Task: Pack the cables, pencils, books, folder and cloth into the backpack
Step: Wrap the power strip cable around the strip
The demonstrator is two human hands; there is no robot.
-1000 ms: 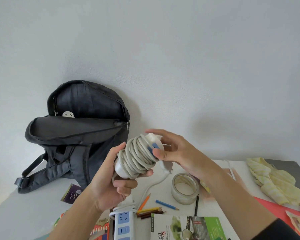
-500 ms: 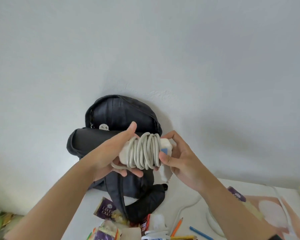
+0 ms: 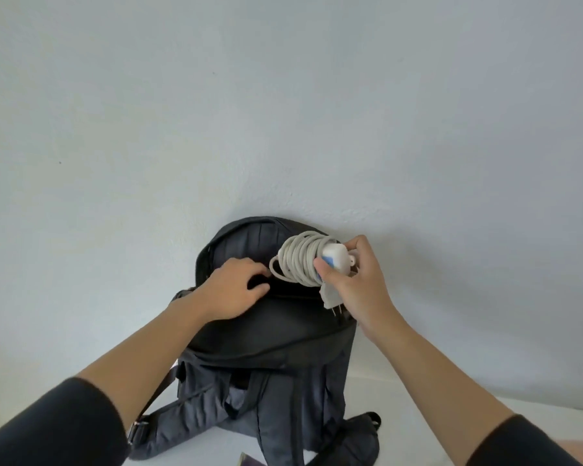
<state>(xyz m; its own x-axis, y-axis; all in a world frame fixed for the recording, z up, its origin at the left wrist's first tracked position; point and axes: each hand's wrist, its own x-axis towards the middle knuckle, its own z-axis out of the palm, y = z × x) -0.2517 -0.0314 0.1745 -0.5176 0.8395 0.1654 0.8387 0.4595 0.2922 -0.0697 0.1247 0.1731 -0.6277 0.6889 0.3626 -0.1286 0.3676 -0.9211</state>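
the right hand [image 3: 357, 287] grips the wound cable [image 3: 298, 260] above the backpack [image 3: 270, 334]. the left hand [image 3: 233, 287] holds its rim open. next, drop the cable in.

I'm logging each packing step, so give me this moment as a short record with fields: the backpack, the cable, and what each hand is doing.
backpack: upright on the white table, back against the wall, top opening unzipped
cable bundle: coiled, in the air just above the opening, not yet inside
plug: hangs under the bundle, prongs down
left hand: on the backpack's top, fingers curled over the edge of the opening
right hand: grips the bundle by its white end
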